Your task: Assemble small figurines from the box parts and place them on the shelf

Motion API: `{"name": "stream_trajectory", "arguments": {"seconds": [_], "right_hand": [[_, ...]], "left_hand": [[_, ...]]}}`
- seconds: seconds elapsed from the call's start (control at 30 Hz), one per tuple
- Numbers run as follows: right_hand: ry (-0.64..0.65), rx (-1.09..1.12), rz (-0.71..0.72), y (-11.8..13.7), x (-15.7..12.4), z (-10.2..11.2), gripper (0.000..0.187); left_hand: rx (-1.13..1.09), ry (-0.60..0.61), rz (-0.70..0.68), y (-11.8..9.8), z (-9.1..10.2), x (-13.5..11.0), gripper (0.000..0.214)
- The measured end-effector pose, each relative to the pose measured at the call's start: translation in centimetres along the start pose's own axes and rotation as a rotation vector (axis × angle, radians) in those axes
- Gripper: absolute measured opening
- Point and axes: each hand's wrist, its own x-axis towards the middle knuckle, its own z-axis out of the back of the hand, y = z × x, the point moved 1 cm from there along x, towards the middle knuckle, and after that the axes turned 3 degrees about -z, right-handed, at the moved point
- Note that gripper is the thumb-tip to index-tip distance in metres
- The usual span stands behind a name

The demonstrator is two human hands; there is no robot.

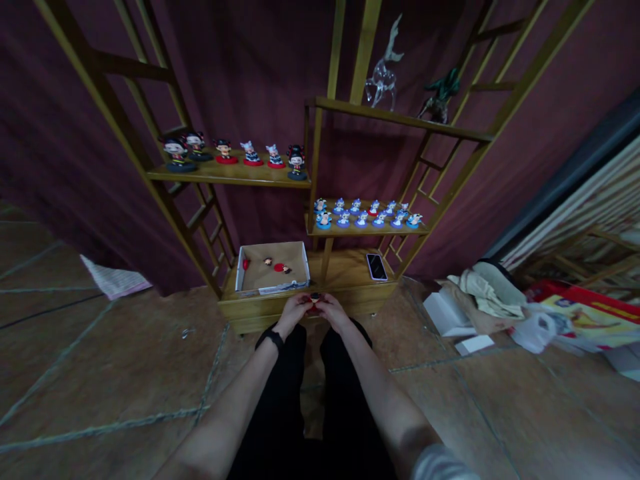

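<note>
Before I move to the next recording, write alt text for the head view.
A person's left hand and right hand hold a small figurine before a wooden shelf unit displaying other figurines. On its lowest level are an open box with small pieces and a phone at right.

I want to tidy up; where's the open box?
The open box sits left of centre in the head view, on the low cabinet, just beyond the left hand.

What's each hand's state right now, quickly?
Left hand: closed, fingers on one side of a small dark-haired figurine.
Right hand: closed, fingers on the other side of the same figurine.
</note>
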Motion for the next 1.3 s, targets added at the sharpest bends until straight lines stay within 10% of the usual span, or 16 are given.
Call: {"name": "stream_trajectory", "arguments": {"seconds": [0.87, 1.3], "right_hand": [[-0.036, -0.056, -0.093, 1.6, -1.3, 2.2, 0.024], [-0.064, 0.042, -0.068, 1.9, -1.5, 2.1, 0.026]], "left_hand": [[-0.38, 0.048, 0.177, 2.2, -2.5, 0.1, 0.024], [-0.422, 0.058, 0.298, -0.1, -1.7, -0.1, 0.027]]}}
